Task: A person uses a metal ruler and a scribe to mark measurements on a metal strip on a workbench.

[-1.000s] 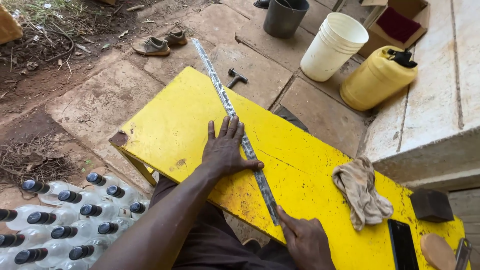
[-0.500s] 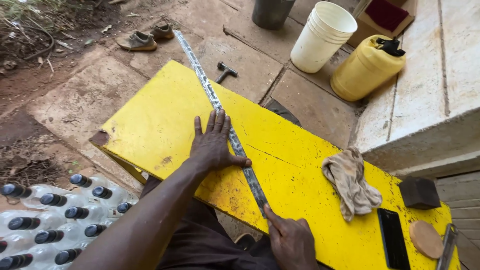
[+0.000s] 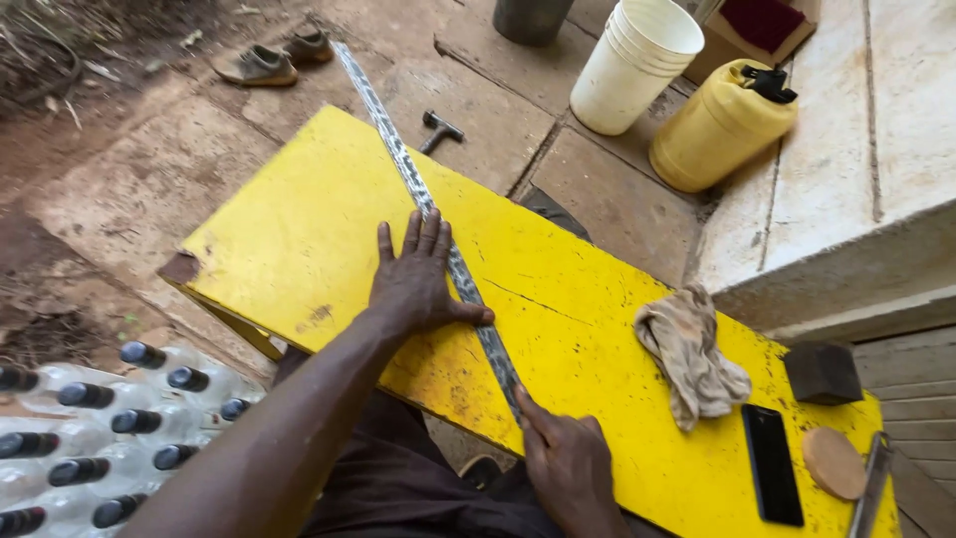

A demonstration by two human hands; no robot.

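Observation:
A long, thin mottled metal strip [image 3: 403, 159] lies diagonally across a yellow board [image 3: 299, 229] and sticks out past its far edge. My left hand [image 3: 418, 279] lies flat on the board with fingers spread, its thumb pressing on the strip. My right hand [image 3: 563, 463] is at the board's near edge, fingers closed around the strip's near end.
On the board lie a crumpled beige rag [image 3: 692, 349], a black phone [image 3: 772, 463], a round tan disc [image 3: 835, 461] and a dark block [image 3: 822, 372]. Beyond it are a hammer [image 3: 438, 130], white stacked buckets [image 3: 637, 65], a yellow jerrycan [image 3: 722, 125] and shoes [image 3: 259, 65]. Capped bottles [image 3: 110, 418] sit lower left.
The view has shifted, so the board and strip sit slightly lower left in frame. Both hands keep the same hold on the strip.

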